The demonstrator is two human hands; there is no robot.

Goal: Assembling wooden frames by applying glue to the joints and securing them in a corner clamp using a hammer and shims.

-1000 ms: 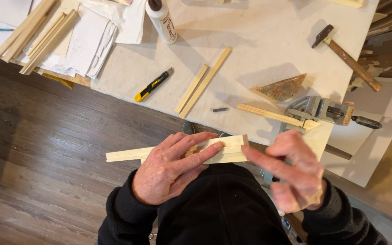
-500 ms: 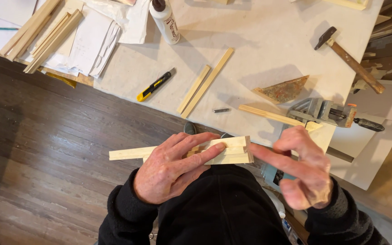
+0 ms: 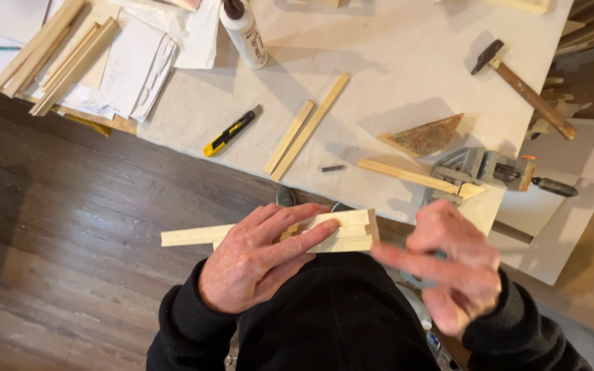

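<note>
While the left hand [image 3: 259, 264] lies flat over a small stack of pale wood strips [image 3: 342, 230], its fingers press down and hold the strips together. One long strip sticks out past the hand on the left. The stack is just off the near edge of the table [image 3: 393, 82], over the person's black top. The right hand [image 3: 458, 271] is just beside the right end of the stack, blurry, with one finger stretched out toward the wood. It holds nothing, and its other fingers are curled loosely.

On the table, just past the stack, lies a metal clamp [image 3: 479, 168] with a wood strip [image 3: 407, 176] in it. Beyond the clamp is a hammer [image 3: 524, 89]. Two more wood strips [image 3: 307, 128] lie side by side farther from the stack, with a yellow and black utility knife [image 3: 232, 130] to their left. A white glue bottle [image 3: 243, 32] stands near the far side of the table.
</note>
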